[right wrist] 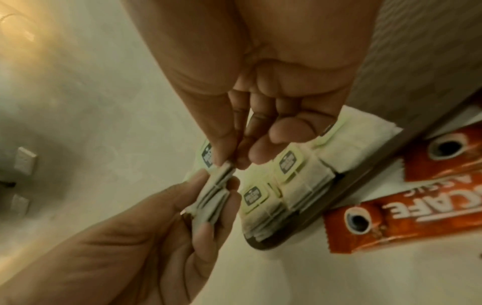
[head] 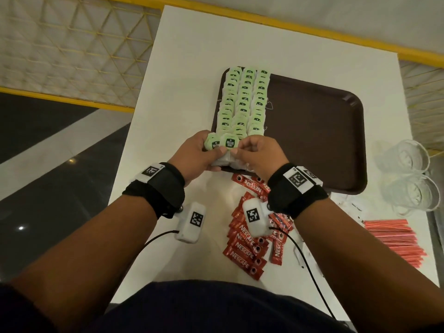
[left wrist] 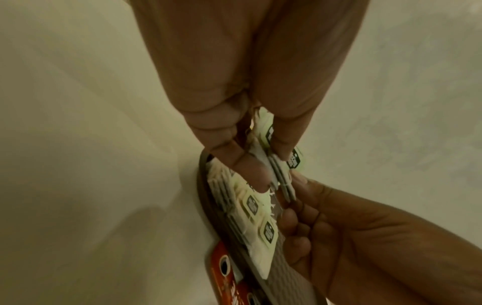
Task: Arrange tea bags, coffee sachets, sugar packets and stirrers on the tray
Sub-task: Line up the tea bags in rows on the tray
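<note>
A dark brown tray [head: 317, 131] lies on the white table, its left side covered by three rows of green-tagged tea bags [head: 242, 102]. At the tray's near left corner my left hand [head: 204, 155] grips a small stack of tea bags [head: 222, 143] between thumb and fingers. My right hand [head: 252, 152] pinches the top edge of that same stack [right wrist: 219, 185]. The stack [left wrist: 280, 175] shows edge-on in the left wrist view, above the tray's laid rows [left wrist: 250, 208]. Red Nescafe sachets [head: 249, 241] lie loose on the table under my wrists.
Red stirrers [head: 394, 239] lie in a pile at the table's right edge. Clear glasses [head: 408, 174] stand to the right of the tray. The tray's right part [head: 312, 145] is bare. A yellow railing runs behind the table [head: 182, 58].
</note>
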The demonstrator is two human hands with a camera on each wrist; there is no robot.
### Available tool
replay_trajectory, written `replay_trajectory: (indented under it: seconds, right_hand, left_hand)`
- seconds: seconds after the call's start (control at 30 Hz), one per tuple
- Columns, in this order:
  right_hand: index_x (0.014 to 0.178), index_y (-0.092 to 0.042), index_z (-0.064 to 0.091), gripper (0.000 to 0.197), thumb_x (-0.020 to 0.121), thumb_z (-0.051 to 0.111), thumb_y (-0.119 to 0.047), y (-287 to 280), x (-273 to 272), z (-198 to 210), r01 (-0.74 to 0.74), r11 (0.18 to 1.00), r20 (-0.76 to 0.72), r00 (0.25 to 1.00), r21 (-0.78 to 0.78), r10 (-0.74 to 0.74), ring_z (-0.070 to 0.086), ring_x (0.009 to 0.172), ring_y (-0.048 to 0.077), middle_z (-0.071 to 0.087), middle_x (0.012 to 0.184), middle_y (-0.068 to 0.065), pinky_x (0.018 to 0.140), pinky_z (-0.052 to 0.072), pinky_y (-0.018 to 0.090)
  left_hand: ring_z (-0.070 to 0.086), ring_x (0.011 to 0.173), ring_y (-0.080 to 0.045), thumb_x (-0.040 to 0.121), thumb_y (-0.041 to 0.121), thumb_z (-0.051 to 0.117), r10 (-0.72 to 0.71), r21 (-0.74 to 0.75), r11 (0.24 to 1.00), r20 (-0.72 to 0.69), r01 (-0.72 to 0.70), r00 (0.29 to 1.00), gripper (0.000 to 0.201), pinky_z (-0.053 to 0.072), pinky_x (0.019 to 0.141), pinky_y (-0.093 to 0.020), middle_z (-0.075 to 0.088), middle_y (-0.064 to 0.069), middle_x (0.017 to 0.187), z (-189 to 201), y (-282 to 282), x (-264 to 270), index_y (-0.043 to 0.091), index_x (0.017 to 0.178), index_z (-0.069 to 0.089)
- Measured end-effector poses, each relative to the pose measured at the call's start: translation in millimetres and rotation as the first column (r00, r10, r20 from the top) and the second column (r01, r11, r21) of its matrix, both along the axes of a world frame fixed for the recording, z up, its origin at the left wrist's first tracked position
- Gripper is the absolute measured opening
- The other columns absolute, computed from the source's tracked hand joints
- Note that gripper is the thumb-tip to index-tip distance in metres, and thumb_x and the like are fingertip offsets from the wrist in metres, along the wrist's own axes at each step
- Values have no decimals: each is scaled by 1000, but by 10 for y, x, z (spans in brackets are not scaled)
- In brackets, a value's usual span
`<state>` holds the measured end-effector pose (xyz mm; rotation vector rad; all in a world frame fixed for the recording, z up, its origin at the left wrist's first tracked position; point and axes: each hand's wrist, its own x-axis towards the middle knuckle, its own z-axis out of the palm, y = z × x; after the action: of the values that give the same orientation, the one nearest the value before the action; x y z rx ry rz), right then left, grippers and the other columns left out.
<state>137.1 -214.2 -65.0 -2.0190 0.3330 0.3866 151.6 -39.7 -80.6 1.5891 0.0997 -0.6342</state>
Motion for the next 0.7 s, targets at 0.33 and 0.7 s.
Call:
replay_trajectory:
  seconds: [0.33, 0.7]
  right_hand:
    - [94, -12, 70, 10, 88, 70, -20, -587, -159, -125, 148, 988, -160, 975, -52, -155, 54, 61, 6, 70, 87, 6, 58, 51, 20]
    - [93, -16, 63, 19, 85, 73, -30, -519, -175, -216, 145, 955, 1, 989, -261, -150, 57, 72, 8, 63, 82, -4, 62, 46, 20]
  left_hand:
    - [70, 99, -22, 98, 14, 56, 17, 34, 999, -25, -16, 1000, 25, 61, 76, -32, 68, -10, 118, -55, -66, 60, 7, 123, 56]
    - [69, 94, -15, 92, 24, 67, -115, 190, 978, 126, 90, 985, 30, 55, 65, -23, 71, 0, 112, -65, -91, 24, 16, 120, 61]
